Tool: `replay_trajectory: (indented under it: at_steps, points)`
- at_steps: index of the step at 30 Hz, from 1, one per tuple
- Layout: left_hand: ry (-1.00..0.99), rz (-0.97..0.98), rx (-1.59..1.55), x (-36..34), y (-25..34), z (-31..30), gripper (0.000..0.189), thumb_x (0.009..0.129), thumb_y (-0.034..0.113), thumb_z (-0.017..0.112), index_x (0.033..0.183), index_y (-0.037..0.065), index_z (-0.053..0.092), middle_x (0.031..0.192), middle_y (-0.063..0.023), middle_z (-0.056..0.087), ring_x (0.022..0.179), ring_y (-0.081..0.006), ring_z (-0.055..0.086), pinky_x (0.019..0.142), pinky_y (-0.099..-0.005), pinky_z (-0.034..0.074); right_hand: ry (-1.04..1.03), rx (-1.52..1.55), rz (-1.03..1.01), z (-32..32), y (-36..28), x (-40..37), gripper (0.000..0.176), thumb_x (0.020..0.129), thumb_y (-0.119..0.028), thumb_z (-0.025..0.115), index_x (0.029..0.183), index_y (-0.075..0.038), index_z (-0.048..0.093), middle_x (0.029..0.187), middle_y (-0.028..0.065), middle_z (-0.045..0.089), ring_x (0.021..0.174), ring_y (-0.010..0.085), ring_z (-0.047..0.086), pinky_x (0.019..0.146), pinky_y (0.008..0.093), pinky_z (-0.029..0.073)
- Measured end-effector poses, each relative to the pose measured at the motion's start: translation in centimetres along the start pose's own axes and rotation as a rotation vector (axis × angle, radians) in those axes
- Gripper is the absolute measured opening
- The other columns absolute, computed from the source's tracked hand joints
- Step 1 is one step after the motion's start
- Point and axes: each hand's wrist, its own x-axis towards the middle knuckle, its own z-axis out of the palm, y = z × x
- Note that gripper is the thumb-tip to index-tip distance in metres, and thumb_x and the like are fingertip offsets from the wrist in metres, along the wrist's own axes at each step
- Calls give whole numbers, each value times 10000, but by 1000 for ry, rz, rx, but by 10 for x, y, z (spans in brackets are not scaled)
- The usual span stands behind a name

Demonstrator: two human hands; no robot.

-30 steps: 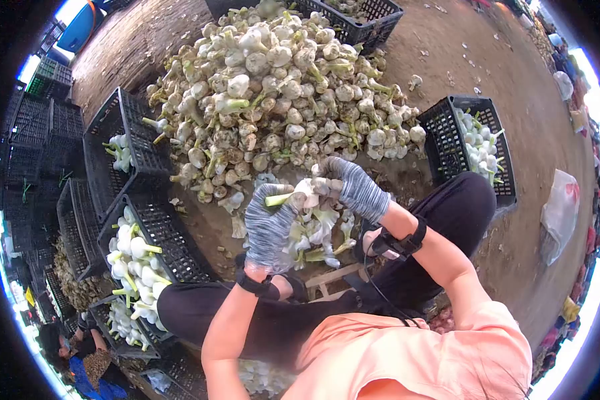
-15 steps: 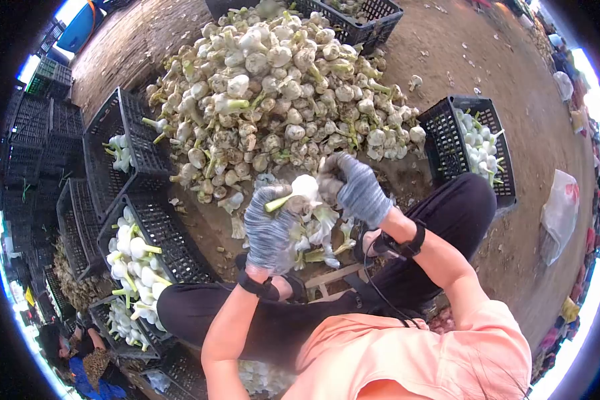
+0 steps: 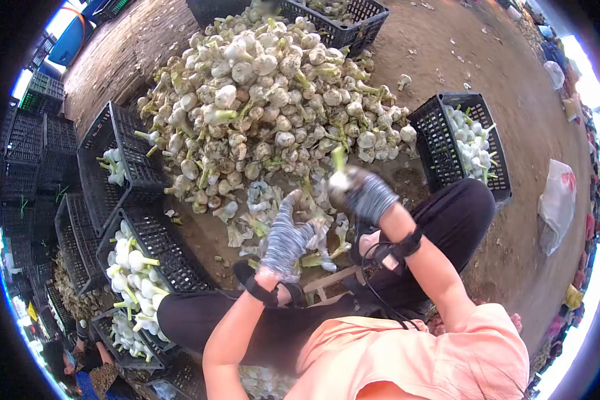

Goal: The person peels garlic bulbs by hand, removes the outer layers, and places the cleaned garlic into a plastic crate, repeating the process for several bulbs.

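Observation:
My right hand (image 3: 372, 195), in a grey striped glove, is closed on a garlic bulb (image 3: 340, 180) whose cut green stem points up toward the heap. To its left my left hand (image 3: 287, 235), gloved alike, has its fingers stretched and apart with nothing plainly in it. Beneath both hands lie loose garlic skins (image 3: 253, 220) and leaf scraps on the ground. Just beyond rises a big heap of unpeeled garlic (image 3: 273, 100), dirty and with stems on.
Black crates holding cleaned white garlic stand at my left, one crate (image 3: 173, 250) by my knee. Another crate (image 3: 433, 143) sits at the right, a further crate (image 3: 353, 33) behind the heap. A plastic bag (image 3: 557, 207) lies far right. A person (image 3: 90, 367) sits at lower left.
The garlic bulb has passed from between both hands into my right hand alone and now stands stem up. My left hand has let go, opened and dropped slightly toward me.

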Motion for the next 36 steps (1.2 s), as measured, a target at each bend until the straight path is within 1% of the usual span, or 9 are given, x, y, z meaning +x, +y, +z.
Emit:
replay_trajectory:
  at_steps: [4, 6, 9, 11, 15, 23, 33, 35, 36]
  points:
    - [-135, -104, 131, -1, -5, -10, 335, 770, 78, 654, 1080, 14, 545, 963, -66, 598, 862, -125, 536, 793, -252, 443, -108, 48, -811, -16, -98, -21, 343, 805, -307, 584, 971, -9, 543, 896, 54, 574, 802, 174, 558, 705, 304, 497]
    - [-137, -124, 181, -2, 4, -8, 314, 777, 87, 648, 1065, 9, 551, 950, -67, 601, 852, -125, 539, 784, -253, 446, -694, 578, -607, -24, -116, -37, 549, 800, -450, 548, 1123, -7, 518, 864, 34, 552, 735, 123, 497, 674, 258, 444]
    - [-160, -157, 273, -2, 6, -10, 286, 787, 94, 634, 1045, -2, 554, 937, -67, 605, 842, -119, 539, 766, -256, 449, -715, 310, -543, -18, -120, -6, 444, 769, -367, 599, 1068, -44, 544, 869, 49, 590, 724, 122, 524, 646, 263, 445]
    - [-164, -164, 255, -1, -1, -13, 268, 793, 83, 622, 1038, -3, 556, 938, -64, 605, 846, -115, 538, 765, -253, 449, 279, -391, -668, 8, -100, 34, 326, 760, -285, 608, 1001, -71, 559, 851, 104, 624, 741, 198, 575, 672, 298, 464]
    - [-97, -154, 169, 1, -3, -19, 251, 795, 72, 620, 1029, 2, 561, 929, -59, 609, 843, -111, 541, 774, -248, 447, 697, -2111, -912, -4, -58, 126, 190, 762, -189, 579, 910, -73, 610, 851, 149, 633, 797, 329, 601, 713, 398, 476]
    - [76, 56, 308, 13, 5, -31, 365, 788, 25, 606, 1140, 1, 513, 953, -27, 580, 842, -89, 525, 752, -229, 454, 699, -2297, -571, 24, -39, 137, 276, 740, -152, 551, 1008, -91, 582, 934, 178, 614, 899, 346, 581, 773, 417, 460]
    - [-20, 143, -65, 15, 9, -28, 569, 738, -8, 652, 1253, 16, 412, 1190, -88, 490, 1068, -158, 478, 906, -274, 412, -58, -1727, -177, 102, 2, -14, 292, 746, -217, 625, 1010, -90, 622, 857, 96, 643, 736, 213, 596, 711, 311, 474]
    - [-22, 174, -203, 12, 21, -27, 505, 757, 10, 643, 1219, 19, 439, 1171, -87, 500, 1023, -150, 511, 864, -270, 449, -301, -1265, -239, 105, -5, -33, 350, 749, -252, 657, 1046, -72, 609, 864, 82, 633, 716, 195, 590, 701, 298, 473]
    - [-12, 191, -286, 9, 24, -24, 470, 764, 69, 659, 1184, 21, 453, 1132, -82, 516, 977, -148, 534, 839, -269, 467, -543, -1705, -796, 108, -5, -31, 371, 766, -262, 667, 1049, -37, 583, 869, 62, 611, 725, 142, 564, 688, 273, 469]
